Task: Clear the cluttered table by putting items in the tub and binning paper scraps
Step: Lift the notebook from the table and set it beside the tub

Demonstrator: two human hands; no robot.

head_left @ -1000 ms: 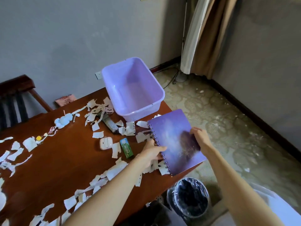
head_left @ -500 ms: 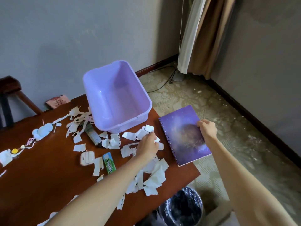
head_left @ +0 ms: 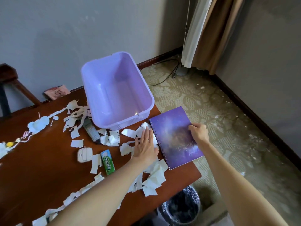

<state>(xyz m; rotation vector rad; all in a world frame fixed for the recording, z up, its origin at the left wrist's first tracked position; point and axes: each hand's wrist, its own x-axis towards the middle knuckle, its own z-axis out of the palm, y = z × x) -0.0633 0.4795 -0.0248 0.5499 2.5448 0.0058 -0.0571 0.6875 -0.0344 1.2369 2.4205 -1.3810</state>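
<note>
My left grip [head_left: 145, 150] has flattened onto the scraps [head_left: 112, 139]; right grip [head_left: 199, 134] pinches the notebook [head_left: 171, 136] by its edge; stiff, light, I'd hold there.

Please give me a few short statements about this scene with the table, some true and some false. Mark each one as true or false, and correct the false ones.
1. The purple tub has nothing in it. True.
2. The right hand grips the green gum pack. False: it grips the spiral notebook, and the gum pack lies on the table.
3. The left hand lies flat, fingers straight, on paper scraps beside the notebook's spiral. True.
4. The bin stands on the table. False: it stands on the floor, below the table's near corner.
</note>
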